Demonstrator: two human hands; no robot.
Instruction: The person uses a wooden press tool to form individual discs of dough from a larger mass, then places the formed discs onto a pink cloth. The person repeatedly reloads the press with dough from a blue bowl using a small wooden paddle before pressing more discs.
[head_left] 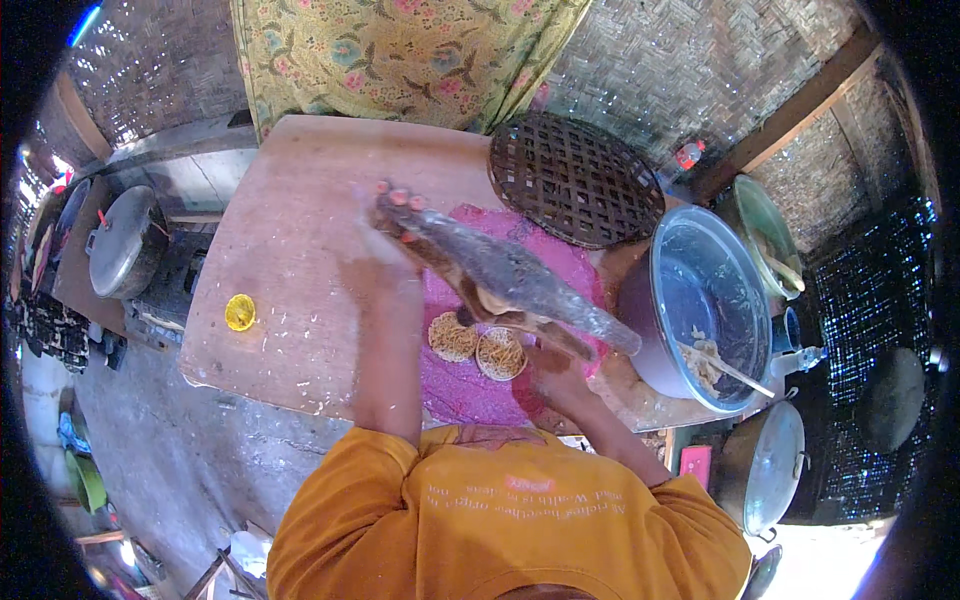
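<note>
My blurred left hand grips the left end of a long dark press-like tool, with pale streaks and small red parts at that end, tilted across the middle. Beneath it, two round cakes of golden strands lie side by side on a pink plastic sheet. My right hand is low, beside the right-hand cake under the tool's right end; its fingers are partly hidden, so I cannot tell what they hold.
A wooden table bears a yellow tub, a woven tray and a blue basin with a pale mixture and stick. A green basin stands behind. Lidded pots are left and lower right.
</note>
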